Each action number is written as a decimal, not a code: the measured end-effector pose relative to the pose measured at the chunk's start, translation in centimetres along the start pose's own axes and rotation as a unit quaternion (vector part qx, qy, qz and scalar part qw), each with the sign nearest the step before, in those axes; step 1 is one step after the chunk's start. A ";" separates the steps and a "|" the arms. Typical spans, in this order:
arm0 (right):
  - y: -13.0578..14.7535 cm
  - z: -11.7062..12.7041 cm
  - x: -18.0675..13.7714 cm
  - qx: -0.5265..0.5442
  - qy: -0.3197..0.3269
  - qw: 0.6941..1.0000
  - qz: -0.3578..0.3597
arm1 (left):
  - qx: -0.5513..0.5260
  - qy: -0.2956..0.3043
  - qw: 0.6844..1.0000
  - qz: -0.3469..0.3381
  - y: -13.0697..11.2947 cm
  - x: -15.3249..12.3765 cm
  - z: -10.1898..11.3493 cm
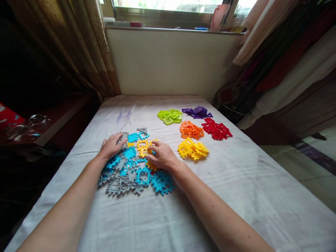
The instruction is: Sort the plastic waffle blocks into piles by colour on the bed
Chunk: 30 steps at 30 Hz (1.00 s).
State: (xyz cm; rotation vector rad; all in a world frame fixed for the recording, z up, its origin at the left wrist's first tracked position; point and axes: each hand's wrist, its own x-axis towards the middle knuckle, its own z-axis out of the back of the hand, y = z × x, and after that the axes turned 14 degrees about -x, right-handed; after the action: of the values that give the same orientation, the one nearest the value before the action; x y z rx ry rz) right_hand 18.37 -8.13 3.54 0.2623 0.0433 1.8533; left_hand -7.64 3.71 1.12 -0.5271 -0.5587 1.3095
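Observation:
A mixed pile of notched, interlocking plastic building tiles lies in front of me, mostly blue tiles (143, 176) and grey tiles (113, 186) with some yellow tiles (143, 147) among them. My left hand (112, 145) rests at the pile's left edge, fingers stretched out beside a blue tile (129, 152). On the pile's right side, my right hand (164, 155) curls its fingers over yellow tiles, one of them (151, 165) partly showing under the palm. The hand hides how many it grips.
Sorted heaps stand to the right: yellow (193, 149), orange (191, 130), red (217, 129), lime green (170, 116) and purple (198, 112). A pale sheet (126, 224) covers the table. Glasses (38, 119) lie on a side surface at left; clothes hang at right.

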 end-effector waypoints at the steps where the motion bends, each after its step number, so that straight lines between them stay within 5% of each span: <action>1: -0.4 -0.1 -0.5 0.012 -0.006 1.000 -0.010 | -0.005 0.027 0.999 -0.029 -0.8 -0.1 -0.7; 6: -1.8 -0.3 -1.8 0.068 -0.010 0.996 -0.057 | -0.067 0.116 0.984 -0.121 -3.9 -1.9 -2.4; 13: -2.3 0.3 -2.6 0.094 0.008 0.990 -0.104 | 0.001 0.036 0.981 -0.191 -6.0 -8.4 -1.1; 19: -2.3 1.3 -1.0 0.085 0.062 0.987 -0.119 | 0.023 0.139 0.940 -0.311 -9.4 -15.0 -4.5; 26: -2.9 1.9 -0.7 -0.010 0.003 0.993 -0.119 | 0.038 0.130 0.945 -0.298 -9.5 -15.6 -5.6; 30: -4.0 2.4 -0.5 -0.048 0.079 0.992 -0.081 | 0.040 0.098 0.951 -0.291 -9.0 -15.8 -5.0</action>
State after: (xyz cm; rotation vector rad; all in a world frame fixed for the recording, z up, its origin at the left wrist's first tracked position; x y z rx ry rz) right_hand 22.72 -7.64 5.11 0.0432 0.0819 1.7060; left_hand -0.40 -13.62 1.84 -0.3776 -0.4464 0.7038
